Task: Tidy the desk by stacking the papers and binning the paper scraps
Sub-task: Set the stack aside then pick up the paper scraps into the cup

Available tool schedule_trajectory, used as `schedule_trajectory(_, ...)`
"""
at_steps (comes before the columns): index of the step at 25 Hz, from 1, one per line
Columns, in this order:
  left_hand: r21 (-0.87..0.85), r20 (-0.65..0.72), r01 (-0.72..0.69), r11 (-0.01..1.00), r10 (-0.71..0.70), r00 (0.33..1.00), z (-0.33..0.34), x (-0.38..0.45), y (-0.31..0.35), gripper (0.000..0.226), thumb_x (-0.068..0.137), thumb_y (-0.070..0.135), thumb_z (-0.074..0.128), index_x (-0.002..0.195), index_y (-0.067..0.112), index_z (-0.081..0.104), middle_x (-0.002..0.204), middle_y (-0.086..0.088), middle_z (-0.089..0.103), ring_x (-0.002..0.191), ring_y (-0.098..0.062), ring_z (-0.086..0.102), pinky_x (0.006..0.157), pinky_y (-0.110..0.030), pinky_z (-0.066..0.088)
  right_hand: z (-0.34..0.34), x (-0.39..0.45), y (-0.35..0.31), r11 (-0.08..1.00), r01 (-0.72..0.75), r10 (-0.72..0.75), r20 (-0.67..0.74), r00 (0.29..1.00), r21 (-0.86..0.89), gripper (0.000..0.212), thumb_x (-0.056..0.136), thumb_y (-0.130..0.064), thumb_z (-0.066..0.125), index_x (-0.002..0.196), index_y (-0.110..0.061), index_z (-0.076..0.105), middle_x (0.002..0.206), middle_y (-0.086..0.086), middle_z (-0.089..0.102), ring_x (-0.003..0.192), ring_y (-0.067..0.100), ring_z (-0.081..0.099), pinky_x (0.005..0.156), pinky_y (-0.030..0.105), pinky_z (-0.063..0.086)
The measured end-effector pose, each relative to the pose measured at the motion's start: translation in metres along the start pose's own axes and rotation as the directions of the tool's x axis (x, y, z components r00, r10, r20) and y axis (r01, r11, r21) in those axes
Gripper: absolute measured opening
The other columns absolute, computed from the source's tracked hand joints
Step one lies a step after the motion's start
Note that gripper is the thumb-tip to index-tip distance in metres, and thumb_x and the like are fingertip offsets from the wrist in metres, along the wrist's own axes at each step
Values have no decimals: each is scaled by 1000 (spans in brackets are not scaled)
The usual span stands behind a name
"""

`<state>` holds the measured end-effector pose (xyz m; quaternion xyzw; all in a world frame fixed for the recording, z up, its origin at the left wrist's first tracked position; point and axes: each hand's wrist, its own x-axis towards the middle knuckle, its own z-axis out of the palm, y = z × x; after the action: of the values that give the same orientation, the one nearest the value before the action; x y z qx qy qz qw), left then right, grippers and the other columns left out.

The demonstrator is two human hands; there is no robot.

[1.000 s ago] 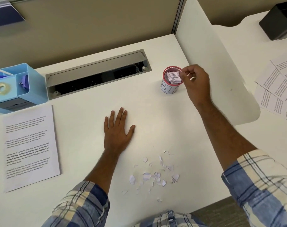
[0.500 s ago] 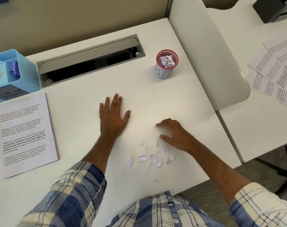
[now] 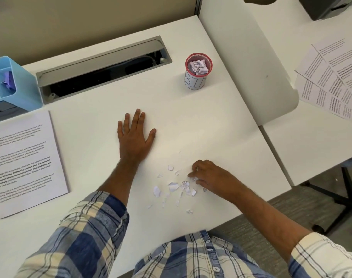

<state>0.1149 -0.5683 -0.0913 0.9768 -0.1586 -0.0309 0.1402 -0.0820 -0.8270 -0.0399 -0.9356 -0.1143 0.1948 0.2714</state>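
White paper scraps (image 3: pixel 178 187) lie scattered near red-rimmed bin (image 3: pixel 198 71).

Blue-cream plaid shirt (image 3: pixel 86 237), white buttons.

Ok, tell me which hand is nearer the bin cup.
Left. The left hand lies flat, below-left of the bin cup; the right hand sits lower, at the scraps.

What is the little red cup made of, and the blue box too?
The bin cup looks like red wire mesh, probably metal, wrapped in a white paper label; fine holes show near its rim. The blue box looks like smooth matte plastic, with even colour and rounded corners.
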Motion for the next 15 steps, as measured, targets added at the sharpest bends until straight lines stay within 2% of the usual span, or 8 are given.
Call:
schedule_trajectory(2, -14, 2, -1, 1000, 1, 1000, 0, 1, 0, 72, 106, 59, 40, 166, 23, 24, 175, 6, 18, 162, -29, 11, 131, -52, 6, 6, -2, 0, 999, 26, -27, -2, 1000, -41, 39, 81, 3, 76, 114, -17, 71, 116, -3, 57, 99, 11, 51, 61, 31, 57)
schedule_trajectory(4, -12, -6, 1, 1000, -1, 1000, 0, 0, 0, 71, 106, 59, 41, 166, 23, 25, 175, 6, 18, 162, -29, 11, 131, -51, 6, 10, 3, 1, 997, 42, -40, 29, 999, -69, 49, 63, 14, 79, 103, -15, 72, 109, -2, 60, 92, 13, 55, 55, 32, 56)
schedule_trajectory(5, -11, -4, 3, 1000, -3, 1000, -1, 0, -1, 71, 106, 59, 41, 166, 23, 25, 175, 6, 18, 162, -30, 11, 131, -51, 6, 11, 7, 1, 997, 27, -24, 37, 999, -78, 47, 63, 14, 79, 100, -14, 73, 107, -1, 62, 91, 16, 59, 57, 34, 56)
schedule_trajectory(8, -22, 0, 1, 1000, -1, 1000, -1, 0, 1, 72, 106, 59, 41, 166, 22, 25, 174, 6, 19, 162, -29, 11, 131, -52, 6, 1, 20, -1, 994, -105, 105, 27, 994, -16, 21, 90, -1, 65, 105, -12, 76, 110, 1, 64, 100, 20, 62, 78, 37, 54)
schedule_trajectory(10, -22, -5, 1, 1000, -1, 1000, -1, 0, 1, 72, 106, 59, 41, 166, 22, 25, 174, 5, 19, 162, -29, 11, 131, -52, 6, -9, 27, 0, 961, -210, 222, -45, 974, 180, 19, 91, -4, 64, 99, -14, 78, 104, -3, 67, 94, 17, 66, 81, 30, 51)
schedule_trajectory(11, -26, -7, -2, 1000, 2, 1000, -1, 1, 0, 72, 106, 59, 41, 166, 22, 25, 174, 5, 19, 162, -29, 11, 131, -52, 6, -17, 30, 2, 910, -256, 297, -82, 951, 325, 20, 87, -2, 67, 94, -16, 79, 99, -5, 70, 89, 14, 67, 79, 27, 51)
schedule_trajectory(13, -29, -11, -2, 1000, 2, 1000, -1, 0, 0, 72, 106, 58, 42, 165, 22, 26, 174, 6, 20, 162, -29, 12, 131, -52, 6, -35, 38, 10, 804, -280, 413, -155, 897, 525, 25, 81, 0, 72, 86, -23, 80, 92, -5, 75, 82, 10, 69, 78, 25, 52)
schedule_trajectory(15, -27, -15, 2, 1000, -2, 1000, -1, 0, 1, 71, 106, 58, 43, 165, 22, 27, 174, 6, 20, 162, -29, 12, 131, -51, 6, -59, 53, 16, 714, -269, 492, -190, 850, 647, 29, 82, 3, 74, 85, -26, 80, 87, 4, 78, 76, 14, 68, 77, 27, 52)
